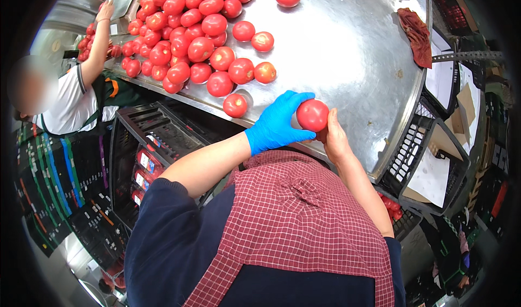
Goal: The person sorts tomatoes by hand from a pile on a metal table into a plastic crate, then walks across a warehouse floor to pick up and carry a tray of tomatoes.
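Between my two hands, just above the near edge of the steel table, is a single red tomato (312,115). My left hand (279,121), in a blue glove, spans it from the left, with fingers at its far side and thumb at its near side. My bare right hand (336,138) holds the same tomato from the right; some of its fingers are hidden beneath. Left of my hands, one loose tomato (235,105) rests near the table edge. Beyond it spreads a large heap of tomatoes (179,42).
The steel table (346,62) carries a crumpled reddish cloth (415,36) at right. Black plastic crates (411,144) stand along that side. Another crate (163,123) with packaged goods is below the left edge. A co-worker's arm (97,46) reaches toward tomatoes at far left.
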### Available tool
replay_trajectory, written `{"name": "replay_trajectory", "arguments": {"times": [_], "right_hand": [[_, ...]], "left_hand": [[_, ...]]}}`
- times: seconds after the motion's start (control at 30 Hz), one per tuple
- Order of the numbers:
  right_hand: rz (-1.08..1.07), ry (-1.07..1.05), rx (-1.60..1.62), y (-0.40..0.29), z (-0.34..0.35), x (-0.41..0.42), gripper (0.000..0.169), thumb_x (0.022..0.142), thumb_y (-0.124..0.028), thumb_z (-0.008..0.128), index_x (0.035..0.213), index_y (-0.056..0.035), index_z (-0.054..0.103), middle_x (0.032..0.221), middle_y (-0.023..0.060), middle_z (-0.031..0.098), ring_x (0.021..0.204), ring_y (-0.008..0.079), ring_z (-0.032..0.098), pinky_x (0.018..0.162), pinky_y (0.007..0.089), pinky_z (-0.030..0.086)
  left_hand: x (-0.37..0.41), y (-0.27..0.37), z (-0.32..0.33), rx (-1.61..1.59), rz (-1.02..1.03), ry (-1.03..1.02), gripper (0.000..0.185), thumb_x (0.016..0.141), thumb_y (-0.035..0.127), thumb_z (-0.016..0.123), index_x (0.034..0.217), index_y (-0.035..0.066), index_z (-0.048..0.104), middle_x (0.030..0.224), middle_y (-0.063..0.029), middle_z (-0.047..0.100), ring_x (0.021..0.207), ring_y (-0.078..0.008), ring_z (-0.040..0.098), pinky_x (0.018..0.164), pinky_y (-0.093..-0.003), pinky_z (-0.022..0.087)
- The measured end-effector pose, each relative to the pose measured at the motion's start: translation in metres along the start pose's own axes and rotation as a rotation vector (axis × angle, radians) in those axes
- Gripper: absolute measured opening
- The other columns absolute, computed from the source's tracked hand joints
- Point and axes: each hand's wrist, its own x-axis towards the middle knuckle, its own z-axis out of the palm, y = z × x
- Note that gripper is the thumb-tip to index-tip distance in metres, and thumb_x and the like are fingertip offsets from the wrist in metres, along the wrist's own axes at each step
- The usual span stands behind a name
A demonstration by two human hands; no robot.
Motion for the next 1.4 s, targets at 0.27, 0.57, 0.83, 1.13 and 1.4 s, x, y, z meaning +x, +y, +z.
{"name": "replay_trajectory", "arguments": {"times": [0.27,0.57,0.83,1.13,1.4], "right_hand": [[-0.448,0.446,-1.005,0.064,-0.096,-0.038,0.033,0.096,-0.023,0.059,0.122,-0.0032,0.063,0.118,0.0172,0.064,0.113,0.0336,0.058,0.100,0.0420,0.043],[-0.473,0.759,-1.453,0.113,-0.144,-0.079,0.042,0.093,-0.026,0.063,0.130,-0.0071,0.058,0.133,0.0134,0.054,0.122,0.0350,0.049,0.104,0.0463,0.037],[-0.496,0.875,-1.443,0.119,-0.136,-0.068,0.045,0.087,-0.030,0.065,0.126,-0.0085,0.061,0.129,0.0128,0.055,0.122,0.0344,0.049,0.104,0.0475,0.037],[-0.488,0.890,-1.458,0.116,-0.129,-0.070,0.046,0.084,-0.026,0.065,0.125,-0.0060,0.060,0.129,0.0142,0.055,0.122,0.0358,0.048,0.104,0.0489,0.036],[-0.474,0.903,-1.481,0.123,-0.134,-0.068,0.048,0.081,-0.026,0.064,0.125,-0.0070,0.059,0.129,0.0142,0.054,0.122,0.0358,0.048,0.104,0.0493,0.035]], "left_hand": [[0.028,-0.029,-0.110,-0.066,-0.088,0.520,0.067,0.071,0.018,0.088,0.128,0.003,0.055,0.122,-0.0121,0.059,0.111,-0.0226,0.059,0.095,-0.0379,0.051],[0.063,-0.068,-0.228,0.681,0.133,0.987,0.067,0.079,0.026,0.083,0.129,-0.005,0.052,0.122,-0.0241,0.058,0.114,-0.0405,0.057,0.096,-0.0469,0.048],[0.048,-0.076,-0.103,0.995,-0.131,-0.110,0.071,0.076,0.054,0.072,0.134,0.016,0.057,0.118,-0.0136,0.058,0.105,-0.0338,0.060,0.085,-0.0482,0.048],[0.075,-0.079,-0.114,0.939,-0.014,-0.295,0.075,0.077,0.048,0.072,0.140,0.016,0.048,0.116,-0.0118,0.060,0.102,-0.0346,0.062,0.075,-0.0467,0.055],[0.071,-0.068,-0.123,0.283,-0.290,0.113,0.059,0.082,0.051,0.074,0.121,0.008,0.062,0.113,-0.0154,0.068,0.100,-0.0282,0.067,0.084,-0.0387,0.053]]}}
